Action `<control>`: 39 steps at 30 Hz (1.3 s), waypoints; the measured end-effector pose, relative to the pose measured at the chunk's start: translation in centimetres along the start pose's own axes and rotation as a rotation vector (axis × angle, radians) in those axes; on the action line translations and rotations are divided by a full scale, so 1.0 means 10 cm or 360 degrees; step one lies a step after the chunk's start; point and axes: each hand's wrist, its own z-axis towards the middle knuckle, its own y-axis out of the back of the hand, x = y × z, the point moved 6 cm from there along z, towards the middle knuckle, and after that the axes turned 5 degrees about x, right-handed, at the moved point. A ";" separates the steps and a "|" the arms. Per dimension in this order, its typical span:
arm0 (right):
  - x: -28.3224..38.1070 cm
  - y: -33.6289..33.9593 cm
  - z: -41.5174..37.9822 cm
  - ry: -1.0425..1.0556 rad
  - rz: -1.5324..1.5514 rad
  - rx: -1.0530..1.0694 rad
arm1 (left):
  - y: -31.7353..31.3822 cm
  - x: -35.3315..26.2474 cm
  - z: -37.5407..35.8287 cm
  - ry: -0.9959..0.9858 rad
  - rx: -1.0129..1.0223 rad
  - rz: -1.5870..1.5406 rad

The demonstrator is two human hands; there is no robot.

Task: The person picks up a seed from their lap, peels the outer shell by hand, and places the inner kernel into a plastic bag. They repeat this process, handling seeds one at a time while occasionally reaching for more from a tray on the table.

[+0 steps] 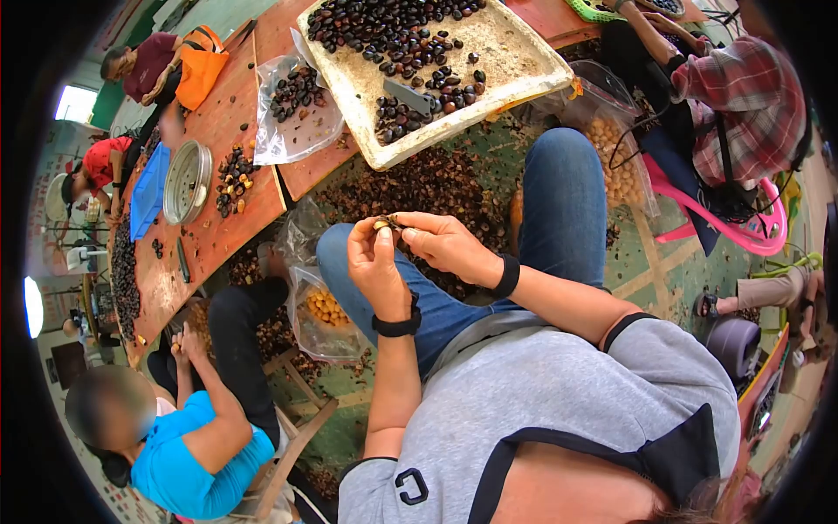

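My left hand (374, 259): thumb and fingertips clamped on a small nut (381, 224), its pale side showing
My right hand (443, 247): thumb and forefinger closed on the nut's dark right side, which is probably shell, though it is too small to be sure
Nut: between my two hands, above the gap between my knees
Tray (377, 150): far side, pale, with dark nuts (417, 54) and a knife (408, 95) lying in it
Table (229, 229): far left, reddish, bearing a metal bowl (169, 194) beside a blue tray (148, 199)
Clear bag (276, 150): left of the pale tray, dark nuts inside
Kernels (326, 307): yellow, bagged just left of my left leg; more bagged (614, 162) beyond my right knee
Floor: dark shell scraps (417, 188) heaped ahead of my legs
People: one in blue (196, 450) near left, one in plaid (751, 109) far right
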 end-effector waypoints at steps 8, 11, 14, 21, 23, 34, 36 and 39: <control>0.28 -0.03 -0.10 0.0764 -0.0954 -0.0211 | -0.04 -0.03 0.02 0.0084 0.0084 -0.0060; 0.31 -0.02 -0.10 0.0754 -0.1136 -0.0084 | -0.04 -0.05 0.02 0.0130 0.0107 -0.0004; 0.22 0.07 -0.03 0.0554 -0.0643 -0.0020 | -0.06 -0.09 -0.04 0.0133 0.0162 0.0139; 0.23 0.29 0.06 0.0122 -0.0180 0.0036 | 0.02 -0.02 -0.08 0.0259 0.0007 -0.0155; 0.16 0.15 -0.02 0.0189 -0.0365 0.0115 | 0.03 -0.04 -0.06 0.0250 -0.0008 -0.0198; 0.45 0.05 -0.20 0.0606 -0.1477 0.0101 | -0.06 -0.12 -0.09 0.0119 0.0223 0.0353; 0.45 0.05 -0.20 0.0649 -0.1466 0.0140 | -0.05 -0.12 -0.10 0.0092 0.0202 0.0335; 0.43 0.09 -0.17 0.0455 -0.1410 0.0225 | 0.01 -0.05 -0.10 0.0143 0.0259 0.0423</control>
